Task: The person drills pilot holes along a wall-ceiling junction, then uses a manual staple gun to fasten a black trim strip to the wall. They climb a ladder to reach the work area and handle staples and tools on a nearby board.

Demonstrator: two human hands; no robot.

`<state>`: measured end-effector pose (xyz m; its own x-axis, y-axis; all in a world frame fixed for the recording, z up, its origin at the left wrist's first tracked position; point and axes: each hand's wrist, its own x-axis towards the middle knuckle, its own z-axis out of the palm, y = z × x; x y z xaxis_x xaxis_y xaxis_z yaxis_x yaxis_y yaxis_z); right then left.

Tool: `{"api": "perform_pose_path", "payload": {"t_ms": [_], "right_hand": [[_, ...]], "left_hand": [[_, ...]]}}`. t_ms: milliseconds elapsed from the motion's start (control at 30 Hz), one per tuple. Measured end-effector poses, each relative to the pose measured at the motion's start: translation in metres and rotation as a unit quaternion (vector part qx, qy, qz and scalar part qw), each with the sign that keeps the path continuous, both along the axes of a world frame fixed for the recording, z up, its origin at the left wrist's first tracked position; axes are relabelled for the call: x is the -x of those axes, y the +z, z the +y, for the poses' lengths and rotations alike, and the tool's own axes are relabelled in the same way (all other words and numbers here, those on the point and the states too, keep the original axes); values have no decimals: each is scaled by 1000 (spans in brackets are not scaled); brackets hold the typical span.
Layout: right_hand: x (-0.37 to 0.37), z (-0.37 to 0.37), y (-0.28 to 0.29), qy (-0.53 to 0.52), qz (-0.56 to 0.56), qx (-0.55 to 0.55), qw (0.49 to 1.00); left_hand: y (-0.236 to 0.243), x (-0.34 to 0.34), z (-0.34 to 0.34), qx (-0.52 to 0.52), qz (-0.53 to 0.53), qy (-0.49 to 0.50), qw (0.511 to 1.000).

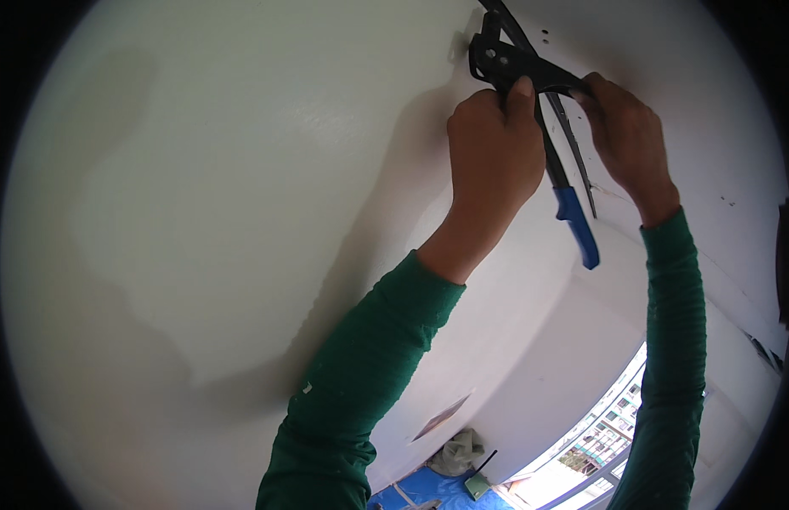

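Observation:
A black metal plier-like hand tool [522, 65] with a blue grip [579, 228] is up at the top of the view, against the dark strip that runs there. My left hand [499, 144] is closed round it just below its riveted head, thumb pointing up. Fingers of my right hand [625, 136] are closed on the end of its other black arm, to the right. The blue-gripped handle slants down past my left hand, with no hand on the blue part. What the tool's jaws touch is hard to make out.
A pale wall [241, 187] fills the left, with my arm's shadow on it. The dark strip [573, 140] runs between it and a white surface [709, 161] with small holes. Far below are a bright window [611, 433], blue sheeting [445, 490] and a greyish bundle [458, 452].

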<state>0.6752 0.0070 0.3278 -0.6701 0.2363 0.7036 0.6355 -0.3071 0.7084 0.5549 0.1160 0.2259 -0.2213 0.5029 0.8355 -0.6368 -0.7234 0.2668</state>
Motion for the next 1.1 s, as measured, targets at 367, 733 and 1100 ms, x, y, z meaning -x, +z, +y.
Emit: {"api": "perform_pose_path", "payload": {"t_ms": [367, 733, 1100], "right_hand": [[35, -38, 15, -104, 89, 74, 988], [2, -9, 10, -111, 141, 50, 983], [-18, -37, -43, -100, 68, 35, 992]], "left_hand": [[12, 18, -14, 19, -31, -123, 992], [2, 6, 1, -14, -61, -44, 997], [13, -1, -6, -7, -37, 41, 998]]}}
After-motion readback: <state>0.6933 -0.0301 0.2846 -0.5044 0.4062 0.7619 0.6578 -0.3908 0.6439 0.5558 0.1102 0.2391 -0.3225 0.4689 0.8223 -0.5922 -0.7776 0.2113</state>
